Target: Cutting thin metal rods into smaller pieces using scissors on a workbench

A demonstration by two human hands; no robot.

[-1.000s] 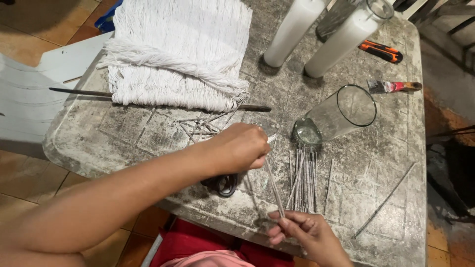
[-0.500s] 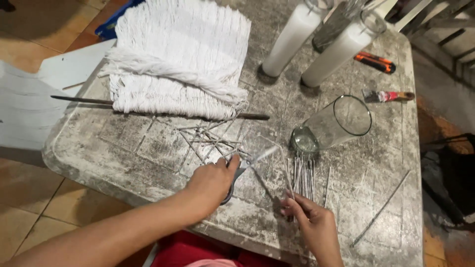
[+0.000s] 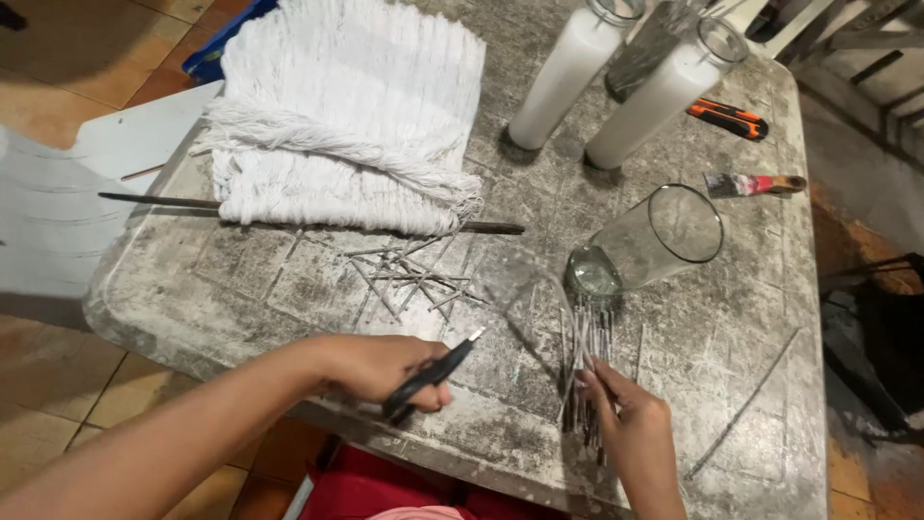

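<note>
One pile of white string lies at the table's far end, with two white jar candles and one tipped empty glass. The left hand, raised earlier, now rests low, closed on black scissors. The right hand's fingers have dropped onto the many thin grey sticks, pinching some.

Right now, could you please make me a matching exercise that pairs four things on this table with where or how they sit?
Things:
1. empty glass jar
2. scissors
3. utility knife
4. bundle of white string

Places or states:
a. far right, past the candles
b. lying on its side
c. draped over a dark rod
d. in the left hand

Pairs: 1-b, 2-d, 3-a, 4-c
</note>
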